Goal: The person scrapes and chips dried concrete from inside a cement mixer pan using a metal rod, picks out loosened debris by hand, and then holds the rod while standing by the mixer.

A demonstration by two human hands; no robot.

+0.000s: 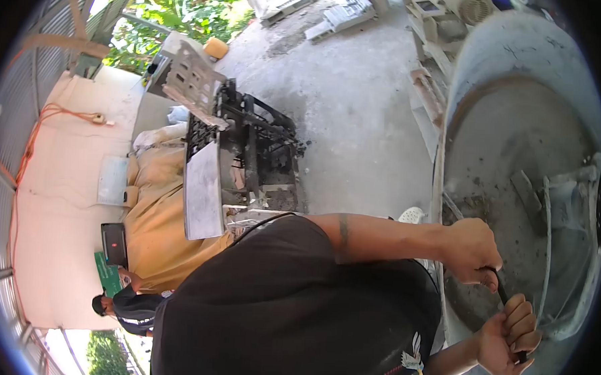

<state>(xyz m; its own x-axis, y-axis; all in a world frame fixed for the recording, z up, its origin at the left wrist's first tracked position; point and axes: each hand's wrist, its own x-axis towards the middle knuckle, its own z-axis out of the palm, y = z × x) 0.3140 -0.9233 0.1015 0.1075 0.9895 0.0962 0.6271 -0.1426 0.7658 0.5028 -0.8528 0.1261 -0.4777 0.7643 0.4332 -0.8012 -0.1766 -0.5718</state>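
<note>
A slim dark bar (502, 288) held over my big grey tub (521, 53).
The bar is narrow and nearly black, slanting in my grip: its middle shows between my right hand (472, 255) and my left hand (508, 337), and a short end pokes out past the left one; my fingers hide the rest. The tub fills the right side, rounded and deep, its pale wall smooth with a few dark scribbles at the far end, its inside coated in dull grey and speckled with dark crumbs.
</note>
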